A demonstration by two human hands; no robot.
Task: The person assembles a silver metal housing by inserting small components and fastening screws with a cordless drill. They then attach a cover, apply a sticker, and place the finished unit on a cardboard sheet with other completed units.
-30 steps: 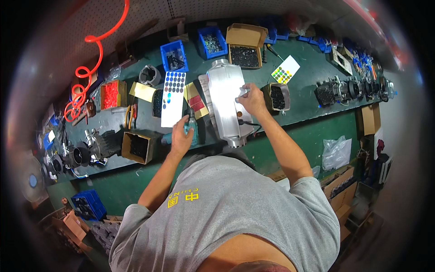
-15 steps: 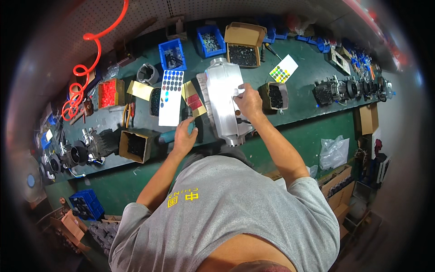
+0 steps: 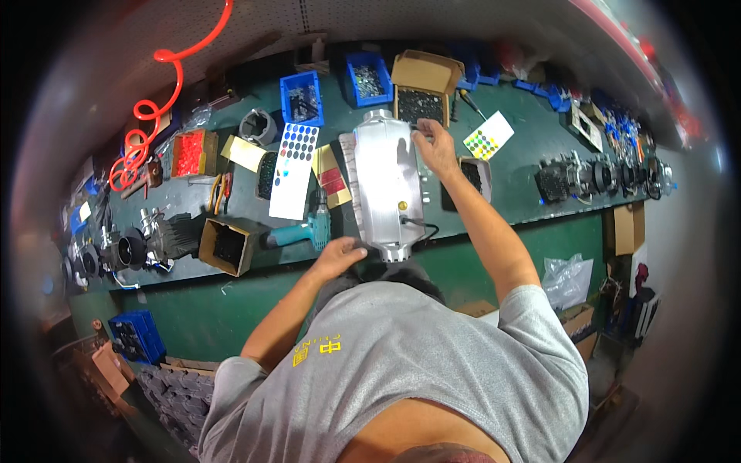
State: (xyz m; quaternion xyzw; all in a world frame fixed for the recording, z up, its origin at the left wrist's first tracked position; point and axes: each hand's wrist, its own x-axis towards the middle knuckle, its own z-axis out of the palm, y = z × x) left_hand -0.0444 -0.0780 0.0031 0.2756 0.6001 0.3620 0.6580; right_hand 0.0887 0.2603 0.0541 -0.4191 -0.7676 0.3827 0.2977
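Note:
A silver metal heater unit [image 3: 378, 177] lies lengthwise on the green bench in front of me. A small round yellow sticker [image 3: 402, 206] shows on its near part, and a black cable [image 3: 423, 224] curls out beside it. My right hand [image 3: 438, 150] is at the unit's far right edge, its fingers bent and closed on that edge; the fingertips are partly hidden. My left hand [image 3: 340, 258] hovers by the bench's front edge, left of the unit's near end, fingers loosely apart and holding nothing. A teal power drill [image 3: 312, 230] lies just beyond it.
A white sticker sheet [image 3: 289, 185] and a cardboard box of black parts [image 3: 225, 245] lie to the left. Blue bins [image 3: 301, 99] stand at the back. A sheet of yellow-green dots [image 3: 488, 136] is at right, near dark motor assemblies [image 3: 579, 176]. A red coiled hose [image 3: 147, 108] hangs left.
My right hand has moved from the unit's top face to its far right edge. My left hand has drawn back from the drill toward the unit's near end.

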